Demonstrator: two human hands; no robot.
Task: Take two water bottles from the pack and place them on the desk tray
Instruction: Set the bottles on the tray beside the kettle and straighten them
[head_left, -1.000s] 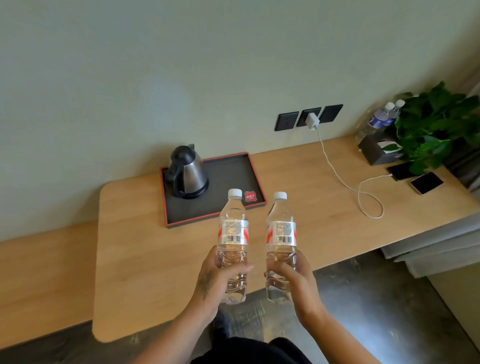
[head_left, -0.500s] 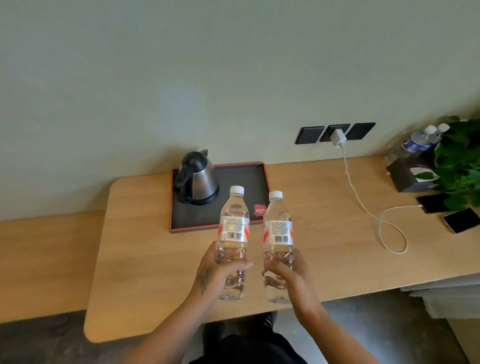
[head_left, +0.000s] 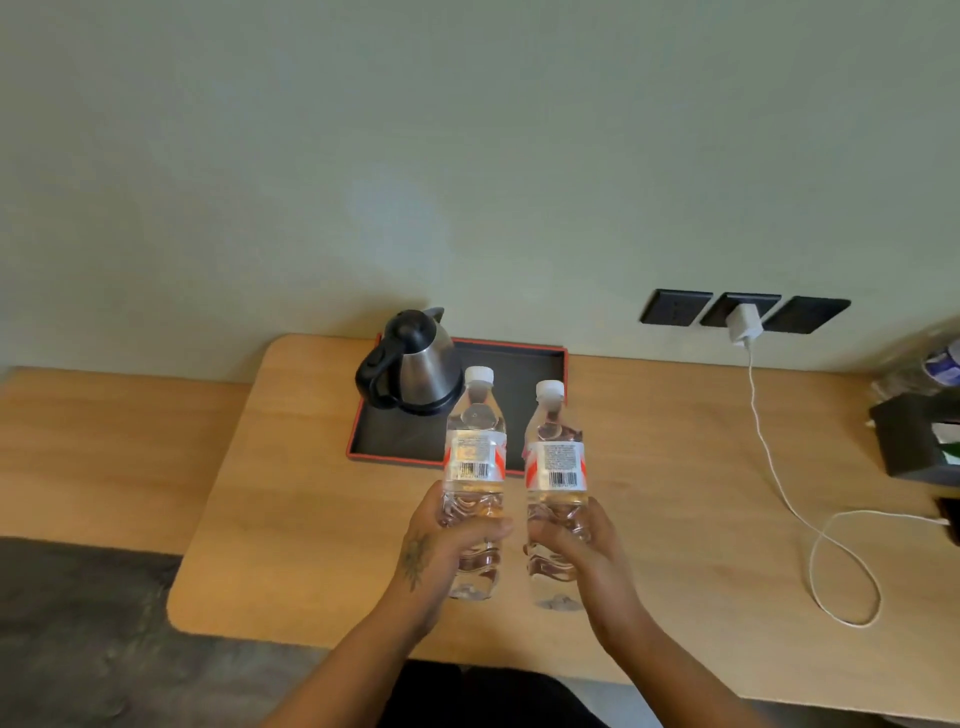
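Ahead of you a plain pale green wall (head_left: 467, 156) fills the upper half of the view, evenly lit with a soft brighter patch near its middle. Against it stands a light wooden desk (head_left: 311, 519) with rounded corners, and to your left a lower wooden bench (head_left: 104, 441) runs along the same wall. Three dark wall sockets (head_left: 743, 310) sit in a row above the desk. Below the bench you see dark grey floor (head_left: 78, 649)

kettle (head_left: 415, 364) filling tray (head_left: 540, 353) left-rear corner, right and front tray floor open
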